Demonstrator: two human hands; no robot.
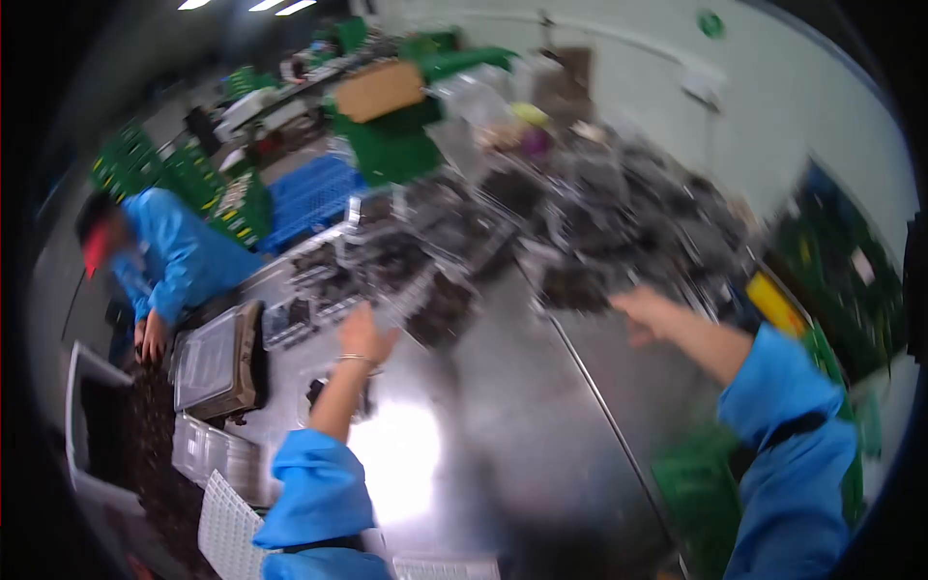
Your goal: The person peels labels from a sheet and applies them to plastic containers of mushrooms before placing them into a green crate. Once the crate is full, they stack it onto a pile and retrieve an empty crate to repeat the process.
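Over the left part of the metal table (503, 416), my left hand (365, 336) is held with its fingers apart, next to a clear plastic box of dark contents (438, 307). Nothing shows in it. On the right, my right hand (646, 311) reaches toward another clear box of dark contents (573, 288); its fingers are spread at the box's right edge, and whether they touch it is too blurred to tell. Behind both hands, many similar boxes (464, 232) stand piled. A small clear box with dark pieces lies partly hidden behind my left forearm.
A co-worker in blue (193, 242) leans over dark loose material (155, 416) at the left. Nearby are a scale-like box (217, 358) and empty clear trays (213, 449). Green crates (831, 271) stand at the right, a blue crate (309, 198) behind.
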